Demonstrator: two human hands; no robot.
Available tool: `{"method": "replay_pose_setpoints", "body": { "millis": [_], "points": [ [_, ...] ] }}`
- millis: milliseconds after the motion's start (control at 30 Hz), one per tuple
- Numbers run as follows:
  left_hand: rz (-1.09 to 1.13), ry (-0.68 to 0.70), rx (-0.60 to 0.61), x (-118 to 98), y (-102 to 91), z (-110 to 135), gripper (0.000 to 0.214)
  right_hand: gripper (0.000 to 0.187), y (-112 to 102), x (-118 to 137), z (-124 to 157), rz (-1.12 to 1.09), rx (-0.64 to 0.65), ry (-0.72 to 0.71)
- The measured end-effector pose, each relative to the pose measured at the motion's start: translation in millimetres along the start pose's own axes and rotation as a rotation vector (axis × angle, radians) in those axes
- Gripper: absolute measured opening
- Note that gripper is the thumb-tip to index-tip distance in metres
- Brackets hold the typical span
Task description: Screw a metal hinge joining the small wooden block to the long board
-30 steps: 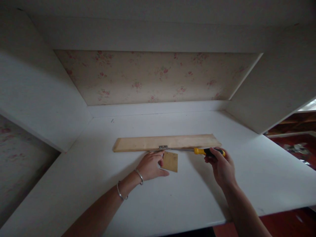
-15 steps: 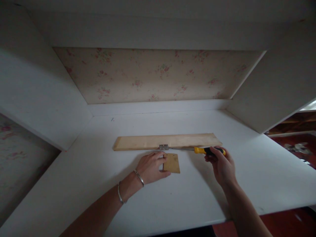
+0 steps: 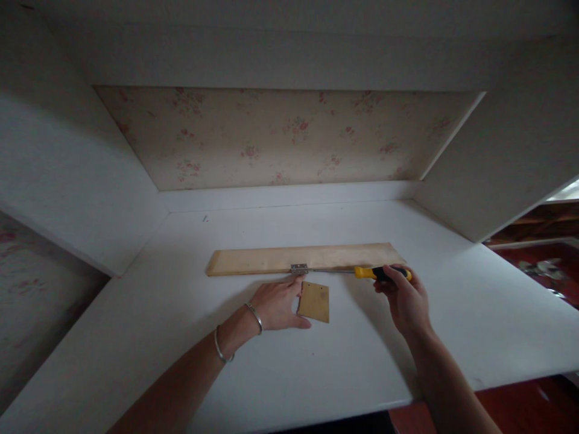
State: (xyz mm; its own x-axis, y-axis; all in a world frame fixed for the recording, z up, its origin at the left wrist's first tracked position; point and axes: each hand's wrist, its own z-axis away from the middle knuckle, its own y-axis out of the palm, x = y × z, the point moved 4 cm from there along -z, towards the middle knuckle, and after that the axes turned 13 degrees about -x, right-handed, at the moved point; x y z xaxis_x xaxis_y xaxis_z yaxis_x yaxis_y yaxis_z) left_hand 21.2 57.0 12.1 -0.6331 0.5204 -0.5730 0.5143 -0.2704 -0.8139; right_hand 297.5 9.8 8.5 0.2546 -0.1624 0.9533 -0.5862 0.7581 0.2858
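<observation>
yellow-black screwdriver (image 3: 382,273) level, tip at hinge (image 3: 299,269), plywood square (image 3: 313,301) flat below

One long board (image 3: 271,260), one small wooden square (image 3: 313,301), one hinge (image 3: 299,269), one screwdriver (image 3: 382,273), two bracelets (image 3: 254,316).

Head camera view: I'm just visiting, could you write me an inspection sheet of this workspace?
Surface: white table.
Job's things: long wooden board lying flat, metal hinge on its near edge; small wooden square just in front; yellow-handled screwdriver, shaft pointing toward the hinge.
Clutter: small dark speck, back left.
Hands: left hand flat on the table, fingers against the square's left edge; right hand closed on the screwdriver handle.
Cables: nothing seen.
Surroundings: flowered wallpaper behind; white panels on both sides.
</observation>
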Motion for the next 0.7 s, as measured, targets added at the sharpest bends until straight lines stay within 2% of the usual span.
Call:
{"method": "replay_pose_setpoints", "body": {
  "millis": [133, 267, 333, 533, 700],
  "points": [
    [-0.006, 0.036, 0.003, -1, 1.9, -2, 0.087, 0.032, -1, -2, -2, -0.012, -0.006, 0.000],
    [-0.043, -0.028, -0.063, 0, 1.8, -3, 0.076, 0.032, 0, -3, -2, -0.012, 0.008, 0.006],
    [-0.033, -0.039, -0.066, -1, 2.0, -3, 0.078, 0.032, 0, -4, -2, -0.010, 0.010, 0.006],
    [0.000, 0.068, -0.010, -11, 4.4, 2, 0.072, 0.030, 0, -3, -2, -0.014, 0.005, -0.006],
    [-0.019, 0.013, 0.003, -12, 7.3, 3, 0.086, 0.029, 1, -3, -1, -0.009, 0.010, -0.002]
  ]
}}
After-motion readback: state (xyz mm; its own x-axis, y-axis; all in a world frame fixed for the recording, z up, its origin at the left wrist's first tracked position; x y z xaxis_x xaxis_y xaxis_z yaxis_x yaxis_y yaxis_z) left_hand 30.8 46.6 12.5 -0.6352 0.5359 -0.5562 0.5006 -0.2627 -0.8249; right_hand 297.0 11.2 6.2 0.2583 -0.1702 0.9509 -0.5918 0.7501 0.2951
